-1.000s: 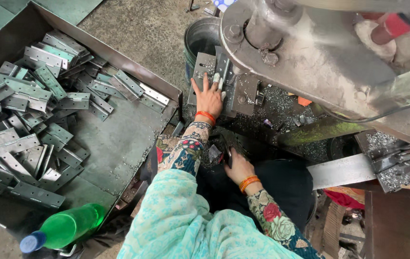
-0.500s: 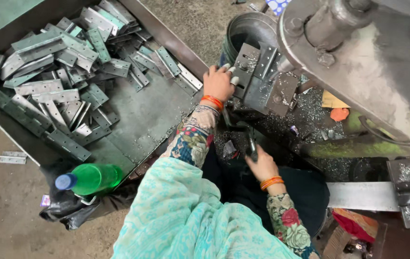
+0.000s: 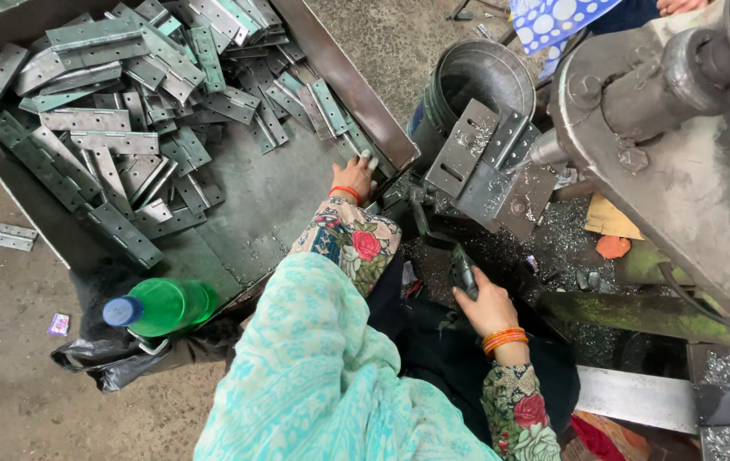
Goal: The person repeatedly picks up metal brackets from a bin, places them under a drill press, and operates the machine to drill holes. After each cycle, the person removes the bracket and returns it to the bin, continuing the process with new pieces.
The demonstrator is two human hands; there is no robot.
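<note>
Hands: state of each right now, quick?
Left hand: open, fingers spread at the tray wall, holding nothing visible.
Right hand: closed around a dark lever.

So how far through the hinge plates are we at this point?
Done: a few perforated plates lean at the bucket beside the press. In hand: left hand reaches into the tray, right hand grips a dark lever. Left: a large pile of hinge plates in the tray.
</note>
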